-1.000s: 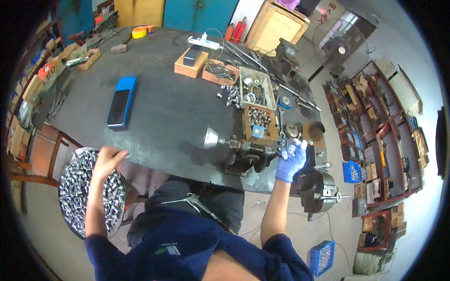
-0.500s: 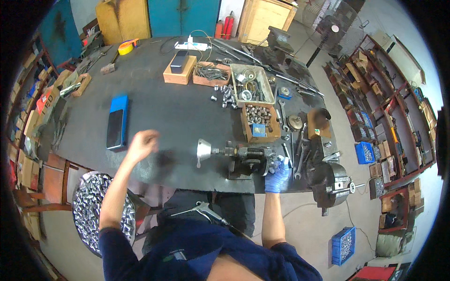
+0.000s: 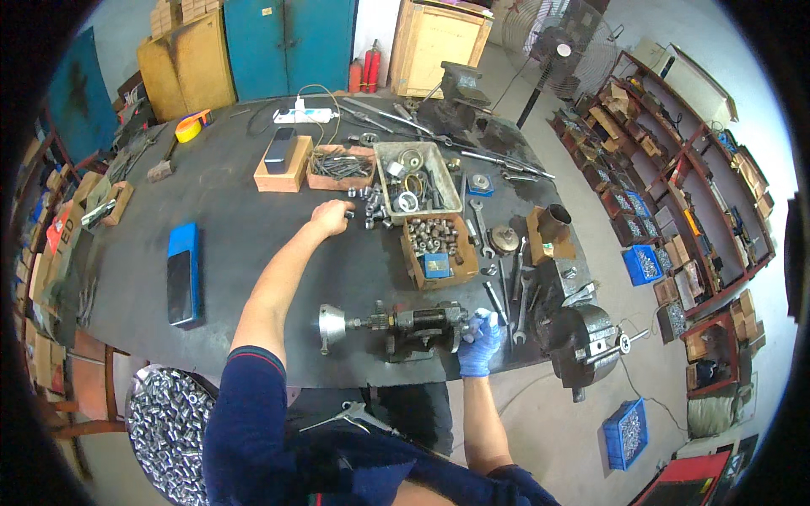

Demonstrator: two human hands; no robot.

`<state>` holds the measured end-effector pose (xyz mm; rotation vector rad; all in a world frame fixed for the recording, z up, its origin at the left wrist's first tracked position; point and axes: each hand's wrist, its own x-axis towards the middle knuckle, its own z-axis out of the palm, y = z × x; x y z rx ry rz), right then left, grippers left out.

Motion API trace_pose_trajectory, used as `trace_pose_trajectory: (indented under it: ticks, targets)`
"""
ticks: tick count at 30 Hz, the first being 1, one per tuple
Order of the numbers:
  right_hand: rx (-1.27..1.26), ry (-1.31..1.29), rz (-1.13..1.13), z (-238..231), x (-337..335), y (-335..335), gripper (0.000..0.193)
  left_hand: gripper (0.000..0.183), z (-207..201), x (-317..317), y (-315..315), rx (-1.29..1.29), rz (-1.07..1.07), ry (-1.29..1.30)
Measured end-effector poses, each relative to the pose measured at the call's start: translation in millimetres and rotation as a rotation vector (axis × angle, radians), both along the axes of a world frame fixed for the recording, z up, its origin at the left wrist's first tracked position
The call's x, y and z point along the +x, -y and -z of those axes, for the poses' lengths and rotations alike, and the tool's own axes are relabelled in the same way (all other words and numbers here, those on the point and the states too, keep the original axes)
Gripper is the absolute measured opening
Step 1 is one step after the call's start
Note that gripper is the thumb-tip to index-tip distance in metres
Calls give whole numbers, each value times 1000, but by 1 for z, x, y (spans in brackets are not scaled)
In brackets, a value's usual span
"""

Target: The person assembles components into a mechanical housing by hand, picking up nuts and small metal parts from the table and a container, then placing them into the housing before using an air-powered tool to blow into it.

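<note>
My bare left hand (image 3: 331, 218) reaches across the bench to the edge of a scatter of small metal fittings (image 3: 373, 207). Its fingers are closed at the tips, and what they hold, if anything, is too small to make out. My right hand (image 3: 479, 341), in a blue glove, is wrapped round the handwheel (image 3: 465, 327) at the right end of a dark bench fixture (image 3: 426, 329). From the fixture's left end sticks out a shaft with a silver cone-shaped piece (image 3: 332, 330). Behind the fixture stands a box of fittings (image 3: 439, 244).
A blue-cased device (image 3: 182, 274) lies at the left. Farther back are a tray of parts (image 3: 419, 179) and a box of thin rods (image 3: 341, 167). Wrenches (image 3: 521, 310) and a bench vise (image 3: 591, 341) are at the right. An air gun (image 3: 354, 413) lies across my lap; a tub of fittings (image 3: 171, 430) stands at lower left.
My left hand has moved away from the left of the cone-shaped piece, forward and right to the loose fittings. My right hand stays at the fixture's right end. The whole view has shifted.
</note>
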<state>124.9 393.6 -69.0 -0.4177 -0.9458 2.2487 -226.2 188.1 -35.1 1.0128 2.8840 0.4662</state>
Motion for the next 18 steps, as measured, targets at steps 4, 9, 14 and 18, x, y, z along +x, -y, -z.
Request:
trace_pose_trajectory:
  ticks: [4, 9, 14, 18]
  targets:
    - [-31, 21, 35, -9, -3, 7, 36, 25, -4, 12, 14, -79, 16, -93]
    - [-54, -42, -34, 3, 0, -1, 33, 17, -23, 66, 82, 410, 35, 174]
    - [-157, 91, 85, -33, -5, 20, 31, 18, -62, 173, 148, 1038, -39, 907]
    - [-105, 162, 66, -41, -9, 25, 32, 23, -78, 234, 149, 1218, 103, 903]
